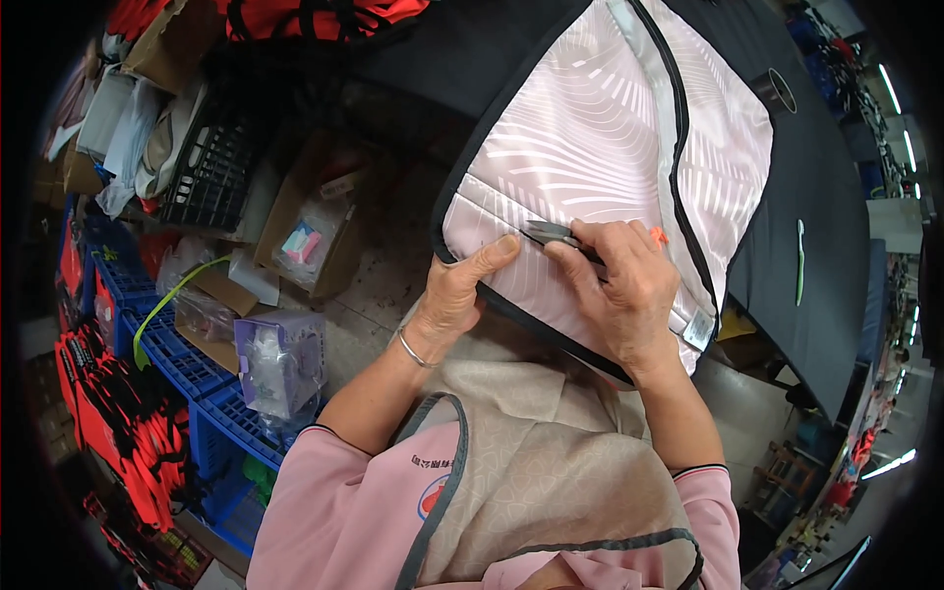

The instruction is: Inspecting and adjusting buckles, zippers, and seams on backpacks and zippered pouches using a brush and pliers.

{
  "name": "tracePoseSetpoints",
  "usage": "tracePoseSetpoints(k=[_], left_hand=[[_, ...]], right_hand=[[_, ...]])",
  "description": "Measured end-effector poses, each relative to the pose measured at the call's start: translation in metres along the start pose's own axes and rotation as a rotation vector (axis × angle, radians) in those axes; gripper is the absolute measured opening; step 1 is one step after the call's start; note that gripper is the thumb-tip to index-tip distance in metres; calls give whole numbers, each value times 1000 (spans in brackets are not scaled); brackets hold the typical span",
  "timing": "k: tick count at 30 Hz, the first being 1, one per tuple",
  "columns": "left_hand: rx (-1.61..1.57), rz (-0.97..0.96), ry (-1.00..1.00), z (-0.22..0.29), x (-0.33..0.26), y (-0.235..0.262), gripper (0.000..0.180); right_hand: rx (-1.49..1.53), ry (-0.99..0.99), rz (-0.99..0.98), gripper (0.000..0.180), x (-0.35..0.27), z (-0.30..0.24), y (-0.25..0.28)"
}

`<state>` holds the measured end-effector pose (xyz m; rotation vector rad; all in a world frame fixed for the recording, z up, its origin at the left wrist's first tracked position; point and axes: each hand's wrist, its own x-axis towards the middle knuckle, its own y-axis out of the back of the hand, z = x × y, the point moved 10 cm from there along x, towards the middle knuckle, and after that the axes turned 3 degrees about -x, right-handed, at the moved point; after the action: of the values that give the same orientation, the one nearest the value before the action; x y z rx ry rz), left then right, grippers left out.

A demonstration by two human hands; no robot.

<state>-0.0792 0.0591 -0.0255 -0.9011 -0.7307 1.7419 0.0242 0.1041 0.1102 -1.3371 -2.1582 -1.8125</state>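
Observation:
A pale pink sewn fabric piece (580,128) with a white line pattern and black edge binding lies over the table's edge in front of me. My left hand (457,295) grips its near left edge, thumb on top and the fingers hidden underneath. In my right hand (629,285) is a pair of thread snips (556,234), closed round by the fingers. The grey blades point left along a seam, close to my left thumb. Something orange (658,236) shows beside the right hand. A black zipper (678,147) runs down the piece, with a small white label (698,329) near its lower end.
On the dark table (826,265) at right lie a green-and-white toothbrush-like tool (799,261) and a round ring-shaped object (780,90). Blue crates (206,413), a purple box (280,354), cardboard boxes (315,236) and a black crate (211,162) stand at left. Red-and-black goods (118,423) are stacked there.

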Motion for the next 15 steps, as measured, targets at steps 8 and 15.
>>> tracePoseSetpoints(k=[8,15], left_hand=[[86,58,-56,-2,0,19,49],[75,340,-86,-35,-51,25,57]], right_hand=[[202,-221,18,17,-7,48,-35],[646,-545,82,25,-30,77,-79]])
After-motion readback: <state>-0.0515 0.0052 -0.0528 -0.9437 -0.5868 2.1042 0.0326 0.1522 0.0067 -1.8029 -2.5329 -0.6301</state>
